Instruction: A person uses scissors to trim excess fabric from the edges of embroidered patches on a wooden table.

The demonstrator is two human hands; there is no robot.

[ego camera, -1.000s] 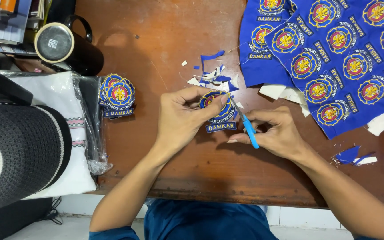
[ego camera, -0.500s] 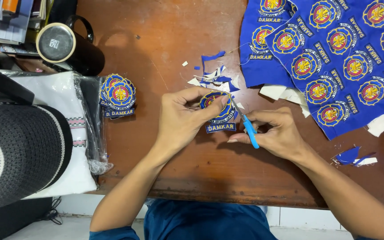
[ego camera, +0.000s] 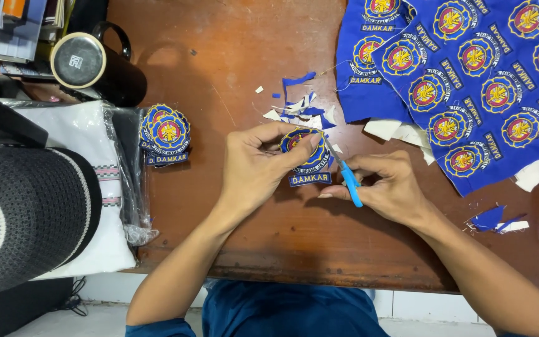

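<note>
Embroidered patch (ego camera: 307, 156): round blue/yellow emblem w/ a rectangular label tab on its near edge, held just above the wooden table (ego camera: 232, 75), centre of scene. Left hand (ego camera: 254, 165) clamped on it: thumb + fingers pinch the patch's left and far edge, so patch sits right of that grip. Tab points near, toward the person; emblem-to-tab axis runs roughly far-near.

Right hand (ego camera: 385, 187) closed around blue-handled scissors (ego camera: 344, 175), fingers wrapped on the handles. Blades run up-left from the handles and meet the patch's right/far-right edge. Can't tell if blades are apart or together, too small. Key relation: scissors come in from the right, patch held from the left, the two hands just beside each other, cutting edge between them.

Around:
- offcut scraps (ego camera: 301, 106), blue + white, just far of the patch
- sheet of uncut patches (ego camera: 469, 87) on blue fabric, far right
- stack of finished patches (ego camera: 165, 134), left of left hand, well apart
- black mug (ego camera: 95, 65) far left, black hat (ego camera: 23, 218) near left on folded white cloth (ego camera: 88, 187)
</note>
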